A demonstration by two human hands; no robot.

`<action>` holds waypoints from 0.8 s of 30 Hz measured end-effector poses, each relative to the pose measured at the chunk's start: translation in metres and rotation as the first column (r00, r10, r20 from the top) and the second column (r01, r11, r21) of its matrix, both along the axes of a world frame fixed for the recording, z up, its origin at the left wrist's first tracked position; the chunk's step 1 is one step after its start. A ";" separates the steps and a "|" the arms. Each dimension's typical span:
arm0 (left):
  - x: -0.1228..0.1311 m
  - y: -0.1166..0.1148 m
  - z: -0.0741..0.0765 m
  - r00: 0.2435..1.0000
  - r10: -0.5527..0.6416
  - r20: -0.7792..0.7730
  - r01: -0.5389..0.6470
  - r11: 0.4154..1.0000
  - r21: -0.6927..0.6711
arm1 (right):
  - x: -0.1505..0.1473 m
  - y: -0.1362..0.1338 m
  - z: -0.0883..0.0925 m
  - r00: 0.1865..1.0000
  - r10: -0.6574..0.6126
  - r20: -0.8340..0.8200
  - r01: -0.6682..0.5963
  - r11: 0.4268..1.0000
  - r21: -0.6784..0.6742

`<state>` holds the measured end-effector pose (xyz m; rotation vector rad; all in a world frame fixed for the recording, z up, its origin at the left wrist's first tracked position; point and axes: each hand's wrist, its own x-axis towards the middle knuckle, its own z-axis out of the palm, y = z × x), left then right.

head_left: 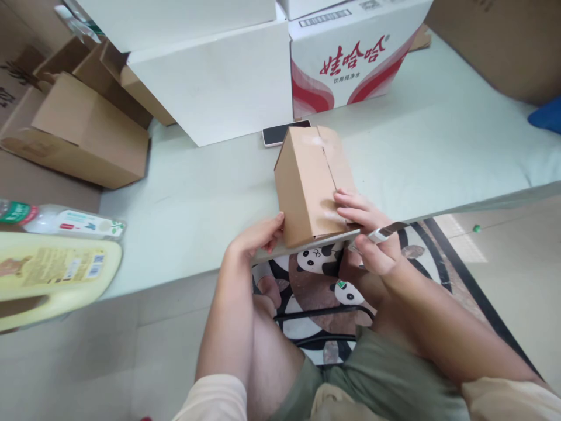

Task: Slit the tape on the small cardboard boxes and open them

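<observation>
A small closed cardboard box (293, 193) stands at the table's front edge, with a seam and strips of clear tape on its top. My left hand (258, 234) is at its lower left corner, thumb against the side and fingers curled; the fingertips are partly hidden. My right hand (372, 234) grips a small knife (380, 235) with a white handle between thumb and fingers. Its dark blade points right, away from the box. The index and middle fingers of that hand lie stretched over the box's right front part.
Behind the box lies a phone (284, 133), before large white cartons (236, 82) and a red-and-white carton (346, 70). Open cardboard boxes (92, 128), a plastic bottle (79, 221) and a yellow jug (61, 269) are at left. A panda-patterned mat (315, 260) lies below.
</observation>
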<state>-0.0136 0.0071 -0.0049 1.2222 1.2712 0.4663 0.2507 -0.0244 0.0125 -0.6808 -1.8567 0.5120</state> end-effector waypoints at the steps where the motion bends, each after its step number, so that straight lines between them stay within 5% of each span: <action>1: 0.000 0.000 0.001 1.000 -0.030 -0.004 0.029 0.999 -0.029 | 0.000 0.000 0.000 1.000 -0.012 0.005 0.012 1.000 0.010; 8: -0.002 0.006 0.010 0.987 -0.144 -0.065 0.141 0.989 -0.043 | -0.002 0.005 -0.001 0.994 -0.093 0.056 0.087 0.992 0.089; 12: -0.010 0.013 -0.002 0.996 0.069 -0.052 -0.062 0.990 0.125 | -0.006 0.004 0.003 0.996 0.016 0.090 -0.023 0.997 0.078; 14: -0.015 0.018 -0.011 0.958 0.285 0.043 -0.286 0.923 0.259 | -0.009 0.002 0.007 0.988 0.085 0.132 -0.097 0.992 0.086; 16: -0.019 0.023 -0.018 0.878 0.429 0.212 -0.478 0.782 0.400 | -0.012 -0.002 0.011 0.972 0.159 0.176 -0.176 0.981 0.086; 20: -0.024 0.027 -0.025 0.810 0.326 0.488 -0.585 0.519 0.624 | -0.018 -0.010 0.016 0.947 0.252 0.198 -0.268 0.962 0.057; 24: -0.027 0.027 -0.027 0.857 0.212 0.471 -0.509 0.497 0.703 | -0.017 -0.009 0.017 0.944 0.277 0.181 -0.287 0.958 0.031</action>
